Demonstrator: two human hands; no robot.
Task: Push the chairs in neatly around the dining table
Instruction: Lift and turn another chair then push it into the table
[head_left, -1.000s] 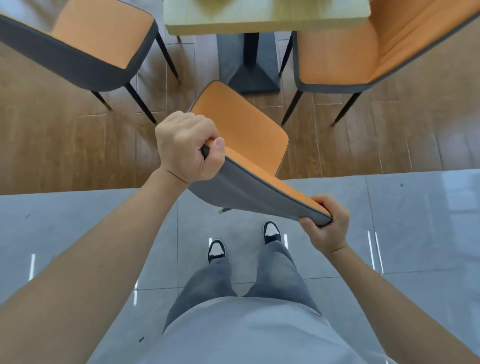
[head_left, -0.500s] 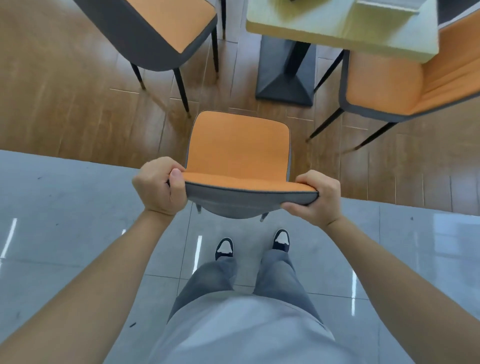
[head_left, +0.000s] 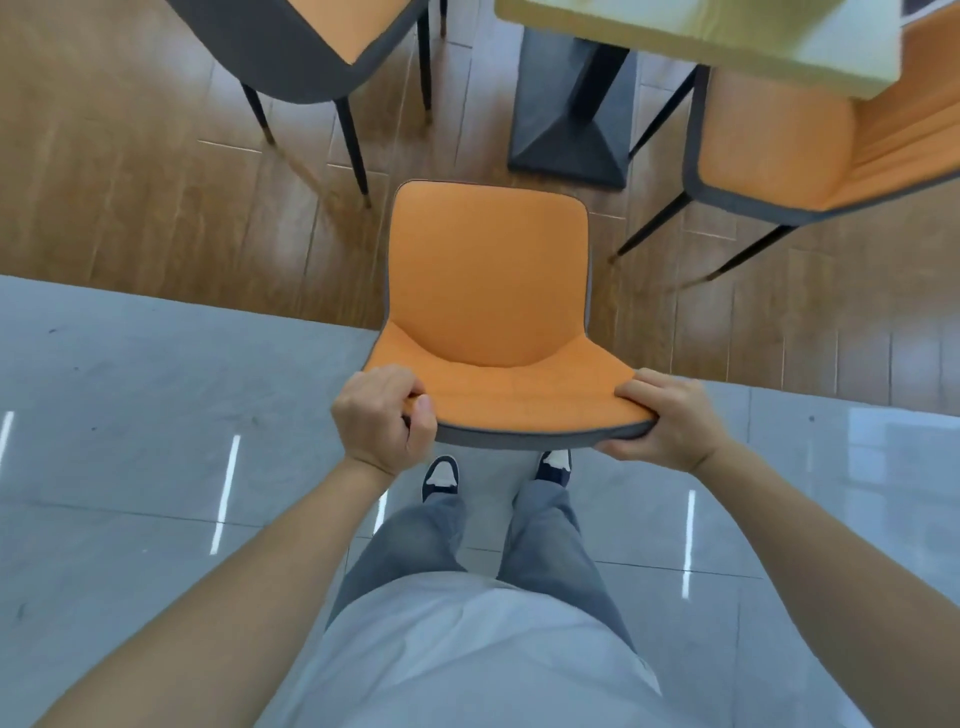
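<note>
Both hands are closed tight on the top edge of the chair back. The left hand (head_left: 382, 418) wraps the corner at 9 o'clock, and the right hand (head_left: 670, 423) pinches the corner at 3 o'clock. I think holding both corners keeps the chair straight, so it does not turn as it slides.

The chair (head_left: 491, 312) is right in front of the person, with its orange seat pointing to 12 o'clock. It stands where the grey tiles meet the wood floor, not yet under the table.

The table (head_left: 701, 31) is up at 1 o'clock, with its dark base (head_left: 569, 135) just past the seat. One more chair (head_left: 311, 47) stands at 11 o'clock and another (head_left: 810, 150) at 2 o'clock, which sits partly under the table.

There are no boxes or bowls here, and nothing lies on the seats.
</note>
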